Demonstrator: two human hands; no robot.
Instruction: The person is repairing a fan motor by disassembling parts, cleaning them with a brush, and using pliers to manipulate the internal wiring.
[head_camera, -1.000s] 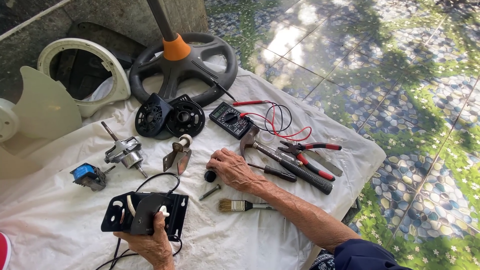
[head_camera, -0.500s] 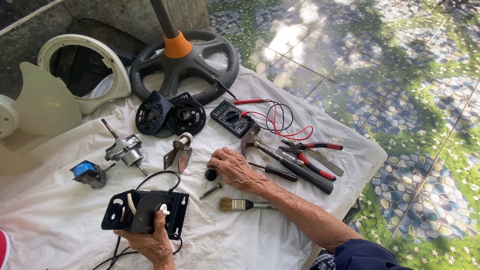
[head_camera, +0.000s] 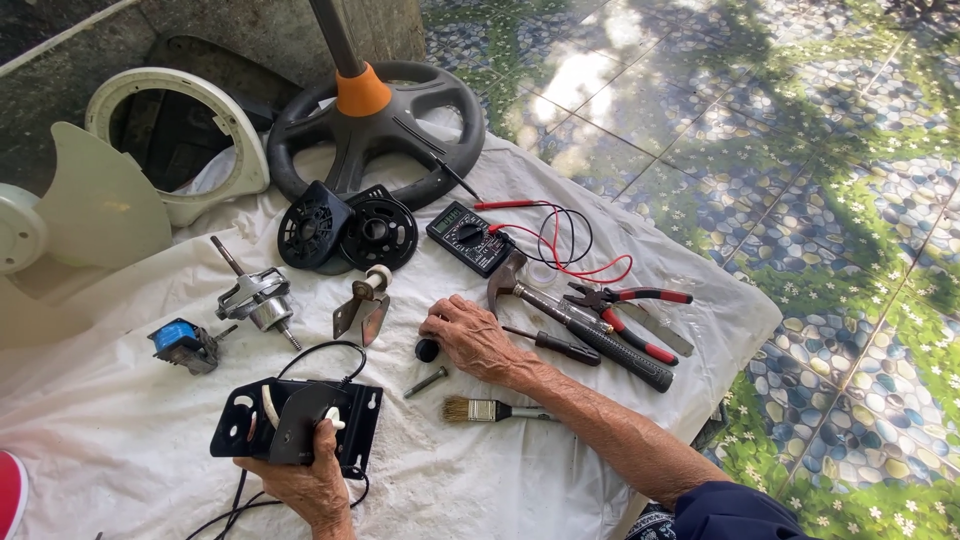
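The black switch plate (head_camera: 300, 425) is gripped by the left hand (head_camera: 305, 485); the right hand (head_camera: 475, 340) rests open beside it, where the loose bolt (head_camera: 426, 381) could be knocked away.

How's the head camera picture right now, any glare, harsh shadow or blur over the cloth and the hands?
Head view: sharp throughout, no motion blur. Dappled sunlight falls on the patterned pebble-print floor tiles with bright glare patches at top centre. The white cloth is evenly lit, not blown out. The left hand on the black plastic bracket plate and the right hand are clearly exposed.
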